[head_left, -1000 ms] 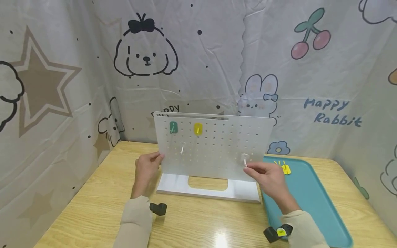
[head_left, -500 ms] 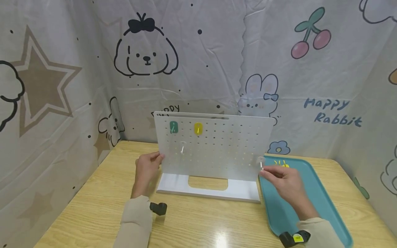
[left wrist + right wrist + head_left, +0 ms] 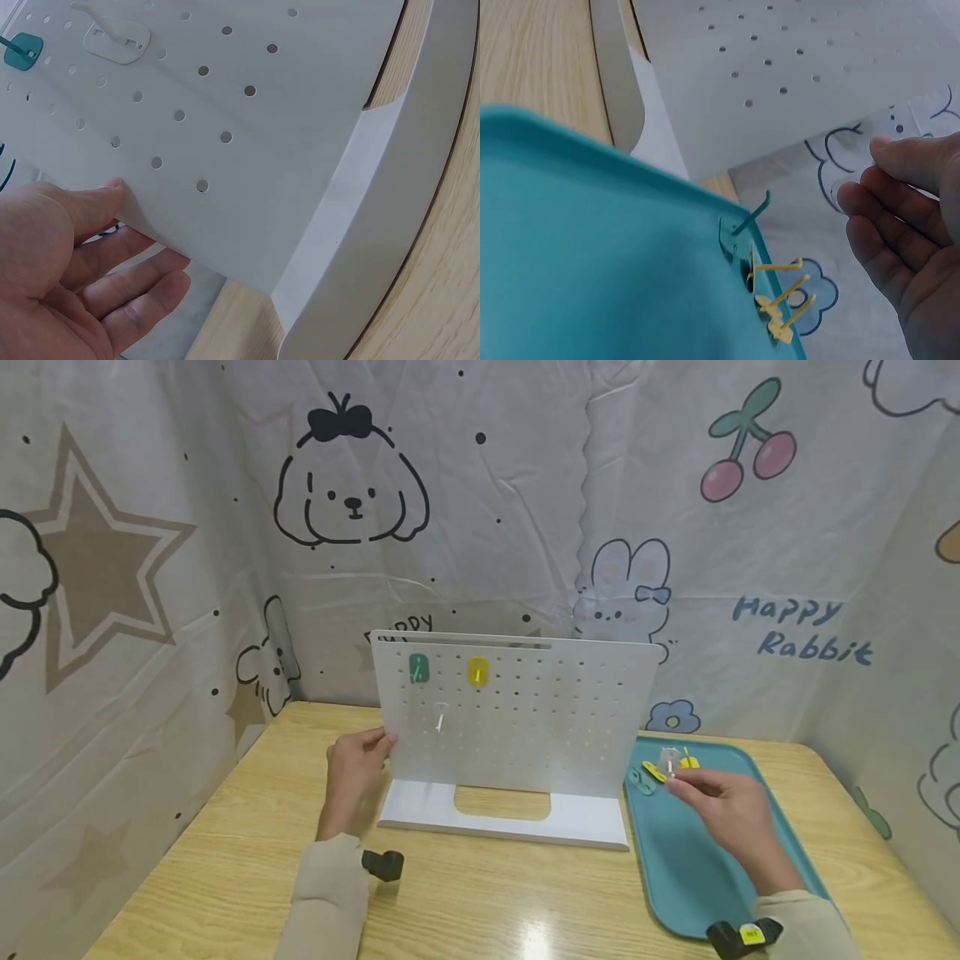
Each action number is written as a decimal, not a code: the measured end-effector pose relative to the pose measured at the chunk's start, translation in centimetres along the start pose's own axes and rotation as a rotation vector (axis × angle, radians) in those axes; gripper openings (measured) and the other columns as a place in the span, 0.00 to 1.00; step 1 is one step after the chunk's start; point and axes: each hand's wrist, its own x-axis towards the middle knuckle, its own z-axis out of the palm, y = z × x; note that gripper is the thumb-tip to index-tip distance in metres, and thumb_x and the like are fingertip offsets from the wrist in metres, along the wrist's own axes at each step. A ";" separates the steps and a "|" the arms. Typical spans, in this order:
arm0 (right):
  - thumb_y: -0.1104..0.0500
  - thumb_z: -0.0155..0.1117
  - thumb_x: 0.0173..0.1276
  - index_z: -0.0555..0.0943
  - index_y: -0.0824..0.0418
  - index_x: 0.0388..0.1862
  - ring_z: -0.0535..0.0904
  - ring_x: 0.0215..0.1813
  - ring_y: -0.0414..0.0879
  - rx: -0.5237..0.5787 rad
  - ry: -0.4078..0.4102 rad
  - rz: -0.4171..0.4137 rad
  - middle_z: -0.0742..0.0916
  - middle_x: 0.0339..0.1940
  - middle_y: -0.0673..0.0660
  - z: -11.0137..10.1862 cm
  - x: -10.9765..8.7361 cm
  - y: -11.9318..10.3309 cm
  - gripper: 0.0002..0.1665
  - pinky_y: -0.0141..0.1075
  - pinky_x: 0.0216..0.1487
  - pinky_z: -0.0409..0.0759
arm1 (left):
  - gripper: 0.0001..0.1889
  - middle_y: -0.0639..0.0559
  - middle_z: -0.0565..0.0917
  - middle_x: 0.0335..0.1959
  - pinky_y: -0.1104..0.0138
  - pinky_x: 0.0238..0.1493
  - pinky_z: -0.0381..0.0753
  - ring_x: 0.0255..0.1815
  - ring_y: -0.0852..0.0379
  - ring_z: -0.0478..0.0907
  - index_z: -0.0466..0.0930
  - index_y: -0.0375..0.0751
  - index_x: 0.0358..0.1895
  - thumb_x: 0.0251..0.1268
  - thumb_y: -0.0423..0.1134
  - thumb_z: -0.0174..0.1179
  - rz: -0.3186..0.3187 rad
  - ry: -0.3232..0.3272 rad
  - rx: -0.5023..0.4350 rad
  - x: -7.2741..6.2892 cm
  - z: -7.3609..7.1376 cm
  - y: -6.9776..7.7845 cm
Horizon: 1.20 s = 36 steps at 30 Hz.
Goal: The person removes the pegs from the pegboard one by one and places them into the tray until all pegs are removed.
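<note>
A white pegboard [image 3: 517, 735] stands on its base on the table. My left hand [image 3: 356, 772] holds its left edge, thumb on the front face and fingers behind, as the left wrist view shows. On the board hang a green hook [image 3: 418, 668], a yellow hook [image 3: 477, 671] and a clear hook with a white peg [image 3: 440, 720]. My right hand [image 3: 723, 806] pinches another clear hook [image 3: 670, 760] by its peg, above the far end of the teal tray [image 3: 697, 868]. In the right wrist view the fingers mostly hide this hook.
Several hooks lie at the tray's far end: a green hook [image 3: 731, 236] and yellow hooks [image 3: 776, 304]. The tray sits right of the board on the wooden table [image 3: 480, 893]. A printed curtain [image 3: 495, 552] closes off the back and sides.
My right hand has moved right with the clear hook, from in front of the board's lower right to over the tray. My left hand has stayed on the board's edge.
</note>
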 end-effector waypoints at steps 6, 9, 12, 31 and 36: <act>0.49 0.70 0.69 0.88 0.65 0.46 0.83 0.47 0.56 -0.031 -0.041 0.053 0.89 0.44 0.61 0.0 0.2 1.3 0.20 0.39 0.37 0.79 | 0.18 0.40 0.86 0.48 0.55 0.41 0.83 0.42 0.45 0.86 0.82 0.37 0.60 0.75 0.44 0.60 0.002 0.003 0.002 0.1 0.0 0.0; 0.49 0.70 0.69 0.88 0.66 0.48 0.83 0.50 0.59 -0.040 -0.069 0.078 0.88 0.47 0.64 0.1 0.3 2.1 0.22 0.45 0.41 0.80 | 0.19 0.40 0.87 0.48 0.55 0.42 0.83 0.42 0.45 0.86 0.82 0.38 0.60 0.75 0.45 0.60 -0.011 0.002 -0.005 0.1 0.0 -0.1; 0.48 0.70 0.69 0.87 0.67 0.50 0.80 0.54 0.63 -0.033 -0.110 0.128 0.86 0.52 0.68 0.3 0.5 2.9 0.23 0.53 0.46 0.79 | 0.19 0.41 0.87 0.48 0.54 0.42 0.83 0.42 0.46 0.86 0.82 0.39 0.60 0.75 0.45 0.60 -0.019 0.000 -0.006 0.2 0.0 -0.2; 0.50 0.70 0.69 0.87 0.68 0.49 0.77 0.58 0.67 -0.034 -0.137 0.209 0.85 0.53 0.69 2.0 0.9 5.6 0.22 0.59 0.53 0.74 | 0.18 0.39 0.87 0.47 0.54 0.43 0.83 0.41 0.45 0.86 0.82 0.35 0.59 0.74 0.44 0.60 0.004 0.011 -0.006 0.2 0.1 0.0; 0.49 0.68 0.70 0.85 0.68 0.51 0.75 0.60 0.67 -0.035 -0.145 0.230 0.84 0.55 0.69 2.0 1.1 5.6 0.24 0.60 0.55 0.73 | 0.19 0.38 0.86 0.48 0.53 0.44 0.83 0.43 0.44 0.86 0.81 0.34 0.59 0.75 0.44 0.60 0.016 0.002 -0.006 0.1 -0.1 0.0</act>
